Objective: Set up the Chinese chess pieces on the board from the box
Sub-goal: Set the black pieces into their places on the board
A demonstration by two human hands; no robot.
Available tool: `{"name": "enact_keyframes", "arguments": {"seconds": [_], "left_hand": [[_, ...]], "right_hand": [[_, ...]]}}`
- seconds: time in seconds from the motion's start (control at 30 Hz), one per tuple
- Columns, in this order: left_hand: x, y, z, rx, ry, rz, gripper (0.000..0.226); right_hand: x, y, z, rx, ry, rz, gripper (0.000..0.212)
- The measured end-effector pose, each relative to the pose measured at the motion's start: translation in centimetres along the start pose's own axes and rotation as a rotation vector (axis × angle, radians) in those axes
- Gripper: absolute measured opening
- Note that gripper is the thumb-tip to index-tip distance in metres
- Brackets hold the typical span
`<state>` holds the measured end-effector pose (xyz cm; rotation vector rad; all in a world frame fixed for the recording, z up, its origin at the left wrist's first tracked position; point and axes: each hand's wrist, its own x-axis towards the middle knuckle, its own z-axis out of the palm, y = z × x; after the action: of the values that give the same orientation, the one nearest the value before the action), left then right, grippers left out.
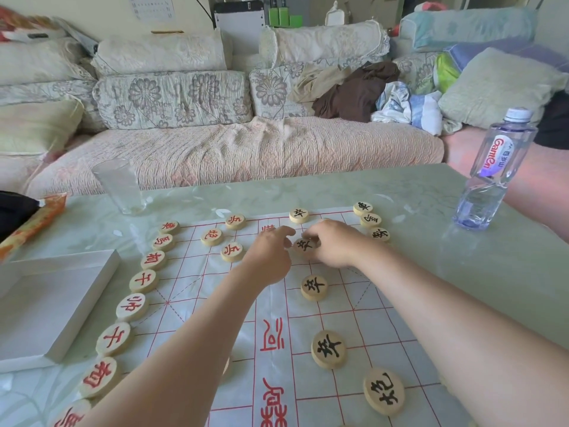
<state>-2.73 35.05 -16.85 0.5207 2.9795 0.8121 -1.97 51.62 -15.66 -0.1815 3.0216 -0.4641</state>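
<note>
Pinching a round pale wooden chess piece with a black character in curled fingers, the right hand holds it at the far part of the white, red-gridded paper board, while the left hand stretches its index finger just beside it, with its other fingers hidden and its hold impossible to tell.

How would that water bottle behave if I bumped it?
Tall and narrow, the bottle would likely tip easily. Its thin plastic looks pinched at the waist, so it probably flexes when gripped. On the glossy table it might slide first.
</note>
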Motion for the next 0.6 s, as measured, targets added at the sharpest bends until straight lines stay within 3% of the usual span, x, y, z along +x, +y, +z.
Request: {"name": "enact_keyframes", "arguments": {"seconds": [0.07, 0.23, 0.6], "left_hand": [[0.3, -0.7, 0.1, 0.030, 0.002, 0.010, 0.050], [1.3, -0.9, 0.0, 0.044, -0.055, 0.023, 0.052], [2.5, -0.5, 0.5, 0.031, -0.054, 0.022, 0.051]], "right_hand": [[0.1, 0.5, -0.4, 0.017, -0.015, -0.035, 0.008], [-0.5, 0.4, -0.5, 0.075, 0.064, 0.030, 0.042], [0.4, 0.9, 0.0, 0.111, 0.053, 0.000, 0.028]]}}
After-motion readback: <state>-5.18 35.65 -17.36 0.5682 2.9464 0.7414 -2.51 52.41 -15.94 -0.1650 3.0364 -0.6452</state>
